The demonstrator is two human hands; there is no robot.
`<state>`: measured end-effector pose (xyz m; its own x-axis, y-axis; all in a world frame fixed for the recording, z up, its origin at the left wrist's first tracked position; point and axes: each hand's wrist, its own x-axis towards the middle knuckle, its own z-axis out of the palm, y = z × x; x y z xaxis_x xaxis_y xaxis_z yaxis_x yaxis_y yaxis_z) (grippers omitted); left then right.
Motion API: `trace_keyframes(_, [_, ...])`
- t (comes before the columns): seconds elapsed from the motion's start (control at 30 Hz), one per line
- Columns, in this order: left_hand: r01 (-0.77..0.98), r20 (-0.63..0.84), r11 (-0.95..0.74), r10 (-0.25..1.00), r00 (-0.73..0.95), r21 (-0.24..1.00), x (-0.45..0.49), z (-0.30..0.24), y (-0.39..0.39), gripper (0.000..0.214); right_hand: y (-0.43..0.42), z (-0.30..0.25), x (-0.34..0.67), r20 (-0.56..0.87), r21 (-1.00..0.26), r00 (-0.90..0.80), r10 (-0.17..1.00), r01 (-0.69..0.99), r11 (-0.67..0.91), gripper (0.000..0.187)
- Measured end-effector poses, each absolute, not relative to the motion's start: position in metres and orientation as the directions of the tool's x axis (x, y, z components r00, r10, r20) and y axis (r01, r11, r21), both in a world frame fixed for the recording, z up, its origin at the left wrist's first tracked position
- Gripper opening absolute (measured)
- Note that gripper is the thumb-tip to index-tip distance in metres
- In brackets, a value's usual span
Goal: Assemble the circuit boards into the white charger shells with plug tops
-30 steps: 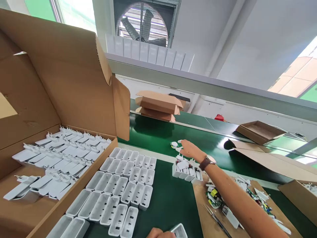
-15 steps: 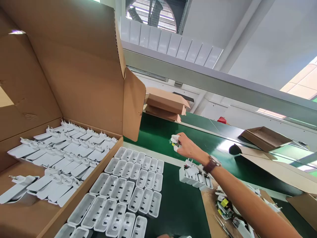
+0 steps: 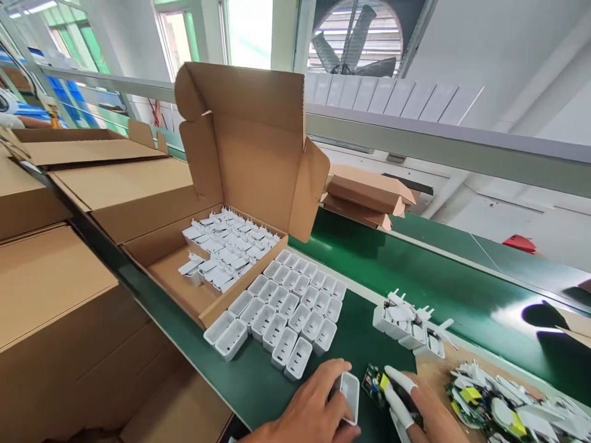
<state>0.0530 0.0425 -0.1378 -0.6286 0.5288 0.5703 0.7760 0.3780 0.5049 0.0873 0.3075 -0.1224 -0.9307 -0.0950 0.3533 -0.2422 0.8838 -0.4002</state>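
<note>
My left hand (image 3: 314, 403) is closed around an empty-looking white plastic housing (image 3: 351, 391) near the bottom of the view. Just to its right, my right hand (image 3: 427, 409), with white finger cots, pinches a small circuit board (image 3: 372, 383) that has a yellow part on it. A narrow gap separates board and housing. Rows of open white housings (image 3: 278, 298) stand on the dark green table (image 3: 258, 394) beyond my left hand. Beyond my right hand, a short row of filled housings (image 3: 398, 323) has white pieces sticking out of it.
An open cardboard box (image 3: 161, 264) holds many white units with prongs on top. At the right lies a pile of circuit boards and white parts (image 3: 512, 409). A green conveyor belt (image 3: 443, 277) runs behind, with folded cartons (image 3: 364, 191) beside it. Large cartons (image 3: 50, 295) stand at left.
My right hand has drawn back from over the green belt to the front, still with a circuit board. My left hand has come into view with a housing. The view has shifted left.
</note>
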Motion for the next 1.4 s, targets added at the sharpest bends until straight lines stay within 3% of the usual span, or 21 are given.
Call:
trace_keyframes(0.1, [0.707, 0.427, 0.393, 0.591, -0.684, 0.588, 0.051, -0.121, 0.038, 0.023, 0.316, -0.125, 0.1, 0.313, -0.341, -0.932, -0.181, -0.288, 0.895, 0.04])
trace_keyframes(0.2, [0.595, 0.264, 0.422, 0.617, -0.741, 0.684, 0.051, -0.107, 0.039, 0.048, 0.309, -0.115, 0.108, 0.323, -0.322, -0.913, -0.249, -0.354, 0.878, 0.028])
trace_keyframes(0.3, [0.507, 0.171, 0.426, 0.615, -0.77, 0.749, 0.05, -0.105, 0.042, 0.073, 0.298, -0.103, 0.109, 0.346, -0.358, -0.925, -0.157, -0.285, 0.889, 0.029])
trace_keyframes(0.4, [0.448, 0.113, 0.438, 0.605, -0.788, 0.779, 0.049, -0.107, 0.043, 0.079, 0.292, -0.093, 0.111, 0.354, -0.381, -0.93, -0.093, -0.234, 0.894, 0.035])
trace_keyframes(0.63, [0.353, 0.014, 0.452, 0.599, -0.801, 0.819, 0.044, -0.1, 0.05, 0.082, 0.303, -0.098, 0.127, 0.334, -0.374, -0.93, -0.155, -0.282, 0.884, 0.035])
trace_keyframes(0.83, [0.391, 0.067, 0.398, 0.625, -0.777, 0.83, 0.044, -0.103, 0.057, 0.09, 0.309, -0.134, 0.118, 0.443, -0.331, -0.885, -0.142, -0.309, 0.892, 0.039])
trace_keyframes(1.03, [0.373, 0.118, 0.369, 0.557, -0.822, 0.851, 0.048, -0.12, 0.055, 0.085, 0.293, -0.086, 0.127, 0.542, -0.322, -0.835, -0.101, -0.317, 0.892, 0.043])
trace_keyframes(1.17, [0.431, 0.2, 0.329, 0.551, -0.81, 0.84, 0.049, -0.127, 0.055, 0.079, 0.281, -0.06, 0.138, 0.549, -0.34, -0.824, -0.142, -0.375, 0.863, 0.048])
trace_keyframes(1.4, [0.591, 0.363, 0.258, 0.585, -0.725, 0.764, 0.05, -0.131, 0.055, 0.065, 0.267, -0.061, 0.147, 0.575, -0.137, -0.77, -0.276, -0.424, 0.895, 0.055])
